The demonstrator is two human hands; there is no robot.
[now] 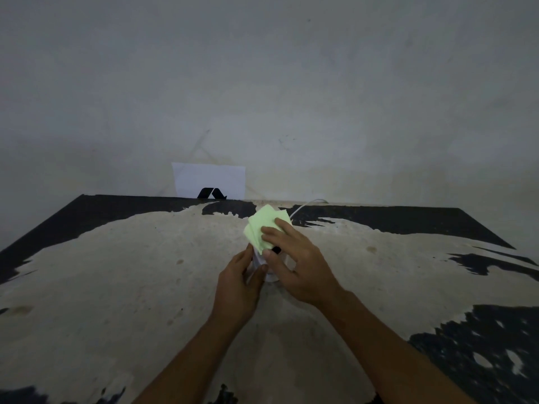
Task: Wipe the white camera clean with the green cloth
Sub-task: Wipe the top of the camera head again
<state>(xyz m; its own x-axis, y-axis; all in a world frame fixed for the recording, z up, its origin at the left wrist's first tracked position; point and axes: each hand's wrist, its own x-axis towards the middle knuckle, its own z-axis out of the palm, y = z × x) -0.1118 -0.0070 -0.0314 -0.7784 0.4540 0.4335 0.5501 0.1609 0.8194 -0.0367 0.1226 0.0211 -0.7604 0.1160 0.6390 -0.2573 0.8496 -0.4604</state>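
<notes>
A: What is seen nearest?

B: Two bare forearms are stretched over the worn, patchy counter (116,272). The left hand (237,290) is curled around the lower part of the white camera (259,262), which is gripped between thumb and fingers.

A: And the other hand?

B: The right hand (294,263) is laid over the camera's top from the right, and the green cloth (264,227) is pressed against the camera under its spread fingers. Most of the camera is hidden between the two hands; only a white strip and a small dark part are visible.

A: Farther back?

B: A white cable (303,207) is seen behind the cloth, running to the counter's far edge. A white sheet (208,177) with a black mark is propped against the wall (291,83).
</notes>
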